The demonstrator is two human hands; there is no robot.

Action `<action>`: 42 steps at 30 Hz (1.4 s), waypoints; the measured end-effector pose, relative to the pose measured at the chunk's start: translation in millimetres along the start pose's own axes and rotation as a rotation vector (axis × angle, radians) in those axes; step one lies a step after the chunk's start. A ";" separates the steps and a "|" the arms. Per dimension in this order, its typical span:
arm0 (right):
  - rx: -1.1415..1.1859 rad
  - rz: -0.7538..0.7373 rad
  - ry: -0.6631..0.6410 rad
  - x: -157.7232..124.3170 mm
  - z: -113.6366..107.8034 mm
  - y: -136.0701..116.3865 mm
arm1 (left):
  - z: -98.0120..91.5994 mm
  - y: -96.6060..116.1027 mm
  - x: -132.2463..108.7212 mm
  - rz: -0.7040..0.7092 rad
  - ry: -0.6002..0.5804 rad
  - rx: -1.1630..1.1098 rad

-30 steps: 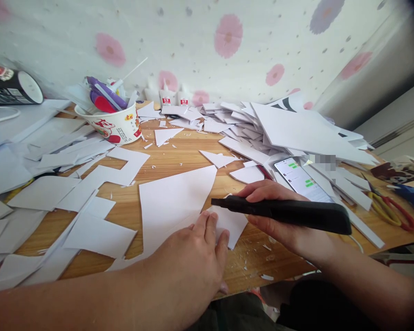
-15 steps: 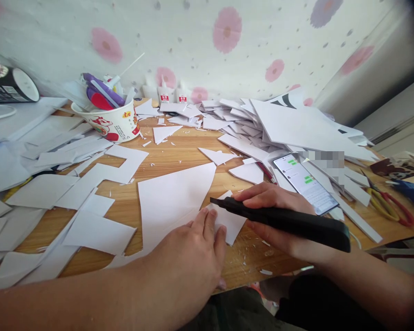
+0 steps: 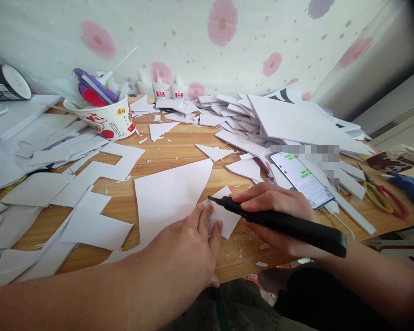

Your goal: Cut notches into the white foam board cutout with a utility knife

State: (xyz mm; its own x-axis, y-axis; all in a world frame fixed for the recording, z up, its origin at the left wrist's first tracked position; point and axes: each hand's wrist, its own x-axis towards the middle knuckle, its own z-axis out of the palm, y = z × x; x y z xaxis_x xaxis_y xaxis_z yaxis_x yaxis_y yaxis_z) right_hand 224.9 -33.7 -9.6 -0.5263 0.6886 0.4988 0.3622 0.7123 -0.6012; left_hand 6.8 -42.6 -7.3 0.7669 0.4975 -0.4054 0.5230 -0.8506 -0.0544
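In the head view, a black utility knife (image 3: pixel 283 225) is gripped in my right hand (image 3: pixel 276 207), its blade pointing left just beyond my left fingertips. My left hand (image 3: pixel 189 243) lies with fingers stretched out and pressed down, holding nothing. Under and beside those fingers are a large white foam board sheet (image 3: pixel 169 197) with one curved edge and a smaller white board piece (image 3: pixel 227 218). The blade tip is over the smaller piece; whether it touches the board I cannot tell.
White board offcuts (image 3: pixel 100 230) cover the left of the wooden table (image 3: pixel 182 140); a stack of sheets (image 3: pixel 296 119) rises at the back right. A paper tub (image 3: pixel 106 122) of tools, glue bottles (image 3: pixel 161 89), a phone (image 3: pixel 301 179) and scissors (image 3: pixel 386 200) lie around.
My view has shifted slightly, so the scene sits a little further left and up. Both hands keep nearly the same pose, and the knife stays in my right hand.
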 end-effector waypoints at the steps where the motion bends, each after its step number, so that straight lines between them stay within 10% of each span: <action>1: -0.005 -0.006 -0.003 -0.6 -0.5 0.3 | -0.5 0.3 0.1 -0.008 0.001 0.001; 42: 0.003 -0.003 -0.118 -32.5 -35.8 -5.3 | 8.2 -1.7 -2.0 -0.017 0.147 -0.006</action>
State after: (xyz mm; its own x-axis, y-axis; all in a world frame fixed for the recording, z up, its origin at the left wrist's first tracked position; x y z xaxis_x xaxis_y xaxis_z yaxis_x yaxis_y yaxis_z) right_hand 267.7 -55.0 -0.2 -0.6141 0.6656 0.4240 0.3580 0.7137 -0.6021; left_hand 1.4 -43.6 -14.0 0.8037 0.5320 -0.2667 0.5384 -0.8409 -0.0549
